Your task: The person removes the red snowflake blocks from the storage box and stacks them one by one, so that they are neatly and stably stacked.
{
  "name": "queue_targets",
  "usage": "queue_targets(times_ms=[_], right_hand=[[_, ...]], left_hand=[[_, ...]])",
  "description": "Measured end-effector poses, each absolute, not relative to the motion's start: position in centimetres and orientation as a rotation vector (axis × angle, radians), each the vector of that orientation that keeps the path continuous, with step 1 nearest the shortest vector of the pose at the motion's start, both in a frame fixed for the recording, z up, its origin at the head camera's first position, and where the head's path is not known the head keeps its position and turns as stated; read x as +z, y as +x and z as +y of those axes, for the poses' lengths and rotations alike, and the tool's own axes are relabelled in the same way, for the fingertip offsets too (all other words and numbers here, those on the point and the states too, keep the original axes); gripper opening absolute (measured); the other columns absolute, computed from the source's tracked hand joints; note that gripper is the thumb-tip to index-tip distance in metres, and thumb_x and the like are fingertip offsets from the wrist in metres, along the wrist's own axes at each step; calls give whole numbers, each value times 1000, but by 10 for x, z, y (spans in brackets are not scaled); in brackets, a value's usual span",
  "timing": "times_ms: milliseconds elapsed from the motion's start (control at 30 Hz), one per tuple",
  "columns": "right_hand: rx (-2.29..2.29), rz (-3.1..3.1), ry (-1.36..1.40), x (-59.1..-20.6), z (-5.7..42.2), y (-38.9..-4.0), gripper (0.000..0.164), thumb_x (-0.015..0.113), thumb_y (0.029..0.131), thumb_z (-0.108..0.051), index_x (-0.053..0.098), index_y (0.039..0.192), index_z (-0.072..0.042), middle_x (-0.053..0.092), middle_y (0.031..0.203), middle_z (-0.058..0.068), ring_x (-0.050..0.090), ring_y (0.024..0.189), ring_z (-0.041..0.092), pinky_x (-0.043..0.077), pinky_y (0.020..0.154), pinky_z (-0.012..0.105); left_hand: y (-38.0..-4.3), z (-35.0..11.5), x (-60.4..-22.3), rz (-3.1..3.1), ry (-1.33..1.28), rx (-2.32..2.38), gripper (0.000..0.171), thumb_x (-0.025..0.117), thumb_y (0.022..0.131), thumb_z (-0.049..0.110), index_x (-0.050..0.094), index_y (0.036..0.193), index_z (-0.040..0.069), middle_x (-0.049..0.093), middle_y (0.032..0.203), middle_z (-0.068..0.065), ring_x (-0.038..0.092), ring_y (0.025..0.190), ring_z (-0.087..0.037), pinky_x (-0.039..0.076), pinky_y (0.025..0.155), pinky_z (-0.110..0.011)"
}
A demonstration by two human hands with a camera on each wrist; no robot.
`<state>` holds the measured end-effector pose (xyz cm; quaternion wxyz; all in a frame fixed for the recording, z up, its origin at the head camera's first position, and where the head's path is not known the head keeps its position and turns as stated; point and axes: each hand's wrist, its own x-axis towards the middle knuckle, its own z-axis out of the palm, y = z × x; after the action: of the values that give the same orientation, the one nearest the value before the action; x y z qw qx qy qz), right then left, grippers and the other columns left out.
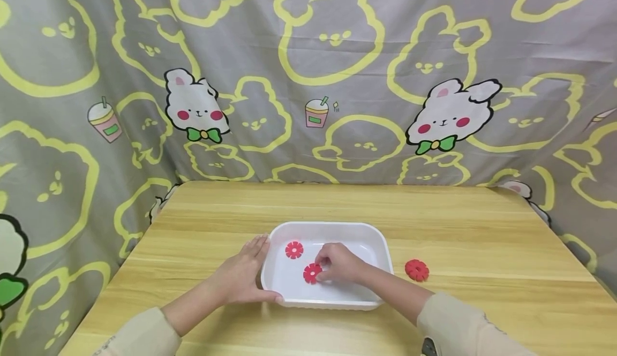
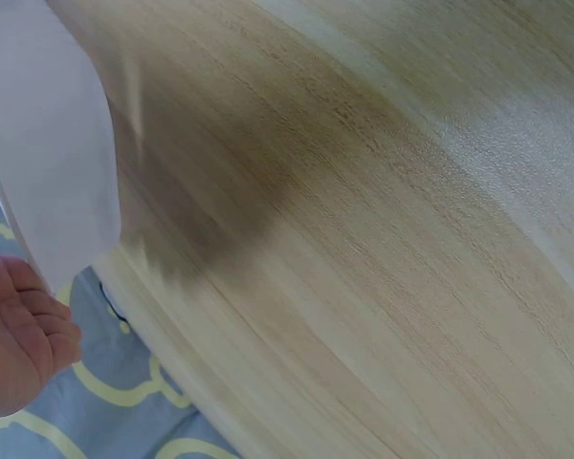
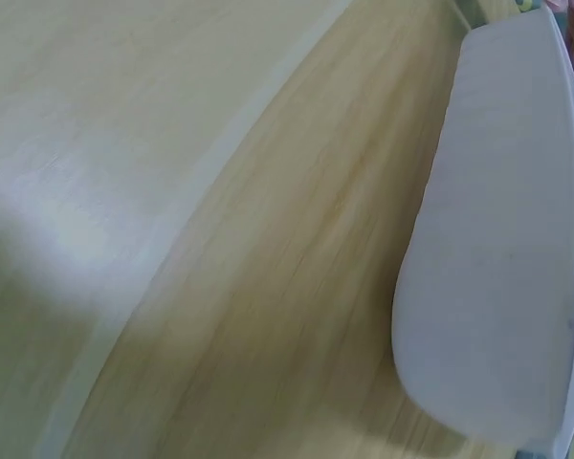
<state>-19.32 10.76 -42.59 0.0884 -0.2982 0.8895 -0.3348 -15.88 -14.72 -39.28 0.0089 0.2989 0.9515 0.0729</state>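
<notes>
A white plastic tray [image 1: 332, 303] stands on the table with red notched snowflake discs in it. My left hand [image 1: 243, 273] rests against its left side, fingers extended along the wall and thumb at the front left corner. Inside the tray, my right hand [image 1: 342, 264] pinches a red snowflake disc [image 1: 312, 273] by its right edge, low over the tray floor. Another red snowflake disc [image 1: 294, 249] lies flat near the back left corner. In the right wrist view, the outer wall of the tray [image 3: 497, 229] hides most of the right hand.
To the right of the tray, a small pile of red snowflake discs [image 1: 416, 270] lies on the wooden table [image 1: 482, 238]. A grey curtain [image 1: 308, 51] with rabbit drawings hangs behind the table and along its sides.
</notes>
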Motion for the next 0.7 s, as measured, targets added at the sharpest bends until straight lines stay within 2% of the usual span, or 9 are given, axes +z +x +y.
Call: queue_targets(times_ms=[700], right_hand=[[-979, 2692, -902, -402, 147, -189, 18, 76, 71, -8, 70, 86, 0, 61, 76, 1, 51, 72, 8, 46, 64, 16]], left_hand=[[-159, -148, -394, 2988, 958, 236, 119, 56, 65, 79, 36, 135, -14, 37, 140, -33, 37, 131, -43, 37, 107, -47]])
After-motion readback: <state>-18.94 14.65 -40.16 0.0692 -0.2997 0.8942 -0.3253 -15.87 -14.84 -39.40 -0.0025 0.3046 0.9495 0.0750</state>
